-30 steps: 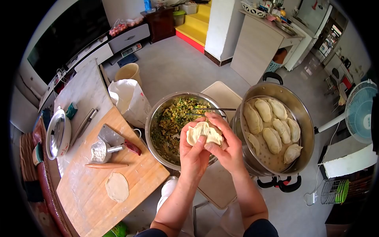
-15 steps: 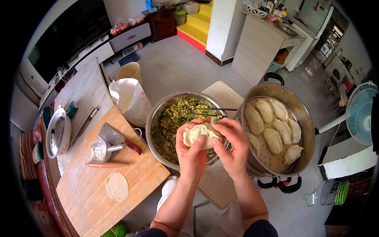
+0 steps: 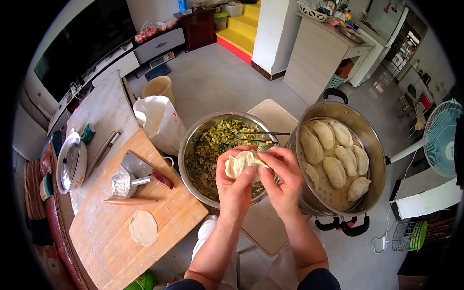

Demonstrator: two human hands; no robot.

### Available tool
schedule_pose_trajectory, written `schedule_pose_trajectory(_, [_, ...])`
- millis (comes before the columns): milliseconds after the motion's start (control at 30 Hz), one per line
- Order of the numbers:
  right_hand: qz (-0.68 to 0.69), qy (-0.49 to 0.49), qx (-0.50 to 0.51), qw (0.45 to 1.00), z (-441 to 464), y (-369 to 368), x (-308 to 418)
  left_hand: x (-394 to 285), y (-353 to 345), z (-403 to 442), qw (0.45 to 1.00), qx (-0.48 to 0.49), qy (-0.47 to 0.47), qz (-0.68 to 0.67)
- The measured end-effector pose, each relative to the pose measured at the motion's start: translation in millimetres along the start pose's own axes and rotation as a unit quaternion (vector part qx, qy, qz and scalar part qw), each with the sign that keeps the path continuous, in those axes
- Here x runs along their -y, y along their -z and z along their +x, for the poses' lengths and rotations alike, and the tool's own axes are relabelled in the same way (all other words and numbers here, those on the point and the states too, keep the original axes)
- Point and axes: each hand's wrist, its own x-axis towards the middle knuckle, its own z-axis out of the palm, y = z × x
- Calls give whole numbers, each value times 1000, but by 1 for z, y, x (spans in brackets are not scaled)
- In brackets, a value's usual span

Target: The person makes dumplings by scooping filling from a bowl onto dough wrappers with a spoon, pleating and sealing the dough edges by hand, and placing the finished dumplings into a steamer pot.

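A pale dumpling with its edge partly folded sits in my two hands, above the near side of a metal bowl. My left hand is curled round its left side, thumb on the dough. With thumb and fingers, my right hand pinches the right end of its edge. Chopped green and yellow filling lies in the bowl, and dark chopsticks rest across its right rim. To the right, several shaped dumplings lie in a large steamer pot.
On the left, a wooden board bears a flat dough wrapper, a rolling pin, a scoop of flour and a cleaver. Behind it stands a white sack. A fan is at far right.
My right fingers have shifted slightly along the dumpling's edge, and the dough's folded rim has changed shape a little. The bowl, board and pot stay as they were.
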Motion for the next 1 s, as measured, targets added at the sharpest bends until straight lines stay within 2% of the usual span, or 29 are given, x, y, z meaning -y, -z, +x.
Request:
schedule_pose_trajectory(100, [10, -7, -2, 1000, 2, 2, 2, -5, -5, 0, 1000, 7, 22, -12])
schedule_pose_trajectory(433, [-15, 29, -12, 999, 0, -2, 0, 2, 0, -1, 999, 8, -15, 33])
schedule_pose_trajectory(700, [-3, 19, -18, 1000, 0, -1, -1, 2, 0, -1, 996, 18, -25, 78])
schedule_pose_trajectory(833, [44, -31, -37, 998, 2, -1, 8, -6, -3, -1, 999, 38, 2, 9])
schedule_pose_trajectory(1000, [-25, 32, -34, 999, 2, 0, 3, -1, -2, -1, 999, 43, -18, 28])
